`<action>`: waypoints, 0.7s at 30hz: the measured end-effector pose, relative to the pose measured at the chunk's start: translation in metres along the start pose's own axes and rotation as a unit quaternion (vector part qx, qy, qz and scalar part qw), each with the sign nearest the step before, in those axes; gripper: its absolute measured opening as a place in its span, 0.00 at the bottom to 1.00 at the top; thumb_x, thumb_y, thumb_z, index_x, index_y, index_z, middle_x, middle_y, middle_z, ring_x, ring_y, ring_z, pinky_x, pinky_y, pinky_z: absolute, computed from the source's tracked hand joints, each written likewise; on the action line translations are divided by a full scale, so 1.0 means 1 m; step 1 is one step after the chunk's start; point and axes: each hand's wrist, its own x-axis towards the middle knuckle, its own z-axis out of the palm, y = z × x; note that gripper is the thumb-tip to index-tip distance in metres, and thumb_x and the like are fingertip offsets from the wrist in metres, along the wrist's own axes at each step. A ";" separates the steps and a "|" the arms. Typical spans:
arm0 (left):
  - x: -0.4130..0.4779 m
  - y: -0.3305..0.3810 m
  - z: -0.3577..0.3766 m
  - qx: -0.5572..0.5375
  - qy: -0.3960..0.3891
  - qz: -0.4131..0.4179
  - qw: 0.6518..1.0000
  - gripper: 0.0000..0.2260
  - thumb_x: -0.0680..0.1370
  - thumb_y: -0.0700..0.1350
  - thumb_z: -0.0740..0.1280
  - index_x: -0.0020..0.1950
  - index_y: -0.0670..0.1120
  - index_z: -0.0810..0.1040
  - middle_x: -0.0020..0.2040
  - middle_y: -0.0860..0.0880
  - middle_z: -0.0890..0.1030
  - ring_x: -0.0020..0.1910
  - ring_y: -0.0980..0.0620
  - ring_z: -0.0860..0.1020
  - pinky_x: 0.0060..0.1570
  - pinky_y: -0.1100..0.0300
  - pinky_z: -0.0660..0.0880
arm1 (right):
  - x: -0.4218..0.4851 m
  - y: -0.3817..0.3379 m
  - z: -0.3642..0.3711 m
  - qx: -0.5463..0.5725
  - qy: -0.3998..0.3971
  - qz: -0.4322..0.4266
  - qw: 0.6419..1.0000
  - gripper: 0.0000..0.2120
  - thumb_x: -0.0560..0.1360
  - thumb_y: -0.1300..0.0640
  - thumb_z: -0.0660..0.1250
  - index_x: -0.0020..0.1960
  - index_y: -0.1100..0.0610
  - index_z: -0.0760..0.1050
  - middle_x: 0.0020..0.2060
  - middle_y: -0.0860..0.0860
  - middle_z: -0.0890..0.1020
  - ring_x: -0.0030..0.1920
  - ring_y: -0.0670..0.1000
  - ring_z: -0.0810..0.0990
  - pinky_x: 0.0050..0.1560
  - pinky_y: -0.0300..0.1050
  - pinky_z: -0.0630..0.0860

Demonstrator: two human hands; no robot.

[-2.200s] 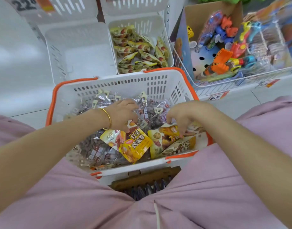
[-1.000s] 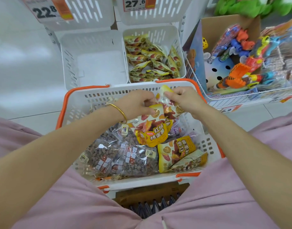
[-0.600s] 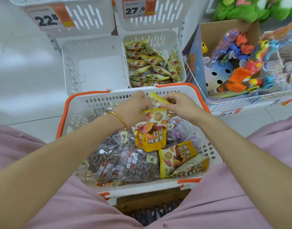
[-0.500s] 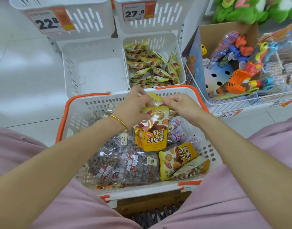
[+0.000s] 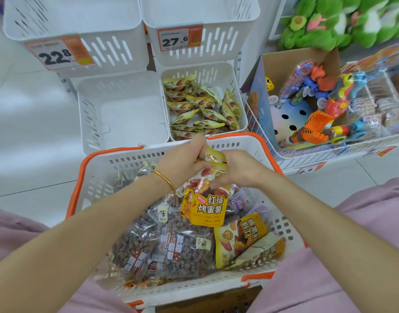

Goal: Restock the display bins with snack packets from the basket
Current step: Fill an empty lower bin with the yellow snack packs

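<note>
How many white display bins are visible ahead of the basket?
4. Two upper bins, tagged 22.8 and 27.6. Two lower: the left shows no packets, the right holds yellow packets. Others may sit out of frame.

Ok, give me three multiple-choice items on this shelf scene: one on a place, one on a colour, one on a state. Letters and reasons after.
1. Where do the small yellow packets already on display lie?
A. the lower right bin
B. the lower left bin
C. the toy box

2. What colour is the rim of the basket?
A. blue
B. orange
C. green

3. What state is the lower left bin in?
A. half full
B. heaped full
C. empty

Answers:
1. A: the packets fill the lower right bin, under the 27.6 price tag.
2. B: an orange band runs round the white basket.
3. C: only its bare white floor shows, while the left hand and right hand hold packets over the basket.
</note>
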 end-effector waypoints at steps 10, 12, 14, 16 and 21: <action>0.140 -0.038 -0.031 0.021 0.122 0.010 0.992 0.10 0.78 0.35 0.58 0.56 0.40 0.74 0.55 0.43 0.75 0.55 0.46 0.73 0.56 0.57 0.69 | 0.033 0.041 -0.126 -0.011 0.249 -0.001 0.968 0.19 0.65 0.52 0.77 0.53 0.57 0.80 0.46 0.55 0.83 0.49 0.55 0.80 0.50 0.50 0.75; 0.171 -0.058 -0.019 0.129 0.061 0.023 0.989 0.15 0.75 0.31 0.58 0.58 0.40 0.75 0.59 0.42 0.75 0.59 0.42 0.71 0.60 0.50 0.69 | 0.053 0.051 -0.134 -0.013 0.298 -0.040 0.954 0.22 0.65 0.54 0.77 0.58 0.55 0.79 0.50 0.55 0.84 0.53 0.55 0.80 0.53 0.53 0.75; 0.199 -0.072 -0.007 0.217 0.020 0.033 0.975 0.20 0.72 0.30 0.59 0.62 0.42 0.74 0.62 0.42 0.73 0.62 0.42 0.69 0.60 0.48 0.69 | 0.077 0.065 -0.138 -0.026 0.328 -0.070 0.942 0.23 0.66 0.55 0.76 0.60 0.52 0.78 0.52 0.52 0.84 0.54 0.54 0.80 0.55 0.54 0.75; 0.222 -0.081 0.003 0.274 -0.005 0.046 0.961 0.24 0.72 0.29 0.61 0.66 0.43 0.71 0.65 0.43 0.71 0.65 0.43 0.67 0.63 0.50 0.66 | 0.099 0.077 -0.138 -0.068 0.365 -0.101 0.923 0.22 0.66 0.55 0.75 0.59 0.54 0.78 0.53 0.53 0.83 0.55 0.56 0.80 0.55 0.54 0.75; 0.263 -0.095 0.015 0.379 -0.067 0.072 0.920 0.23 0.74 0.31 0.61 0.67 0.46 0.70 0.71 0.45 0.67 0.69 0.43 0.65 0.68 0.51 0.59 | 0.142 0.101 -0.125 -0.173 0.457 -0.167 0.856 0.23 0.65 0.56 0.75 0.59 0.59 0.78 0.58 0.55 0.81 0.53 0.57 0.81 0.54 0.45 0.72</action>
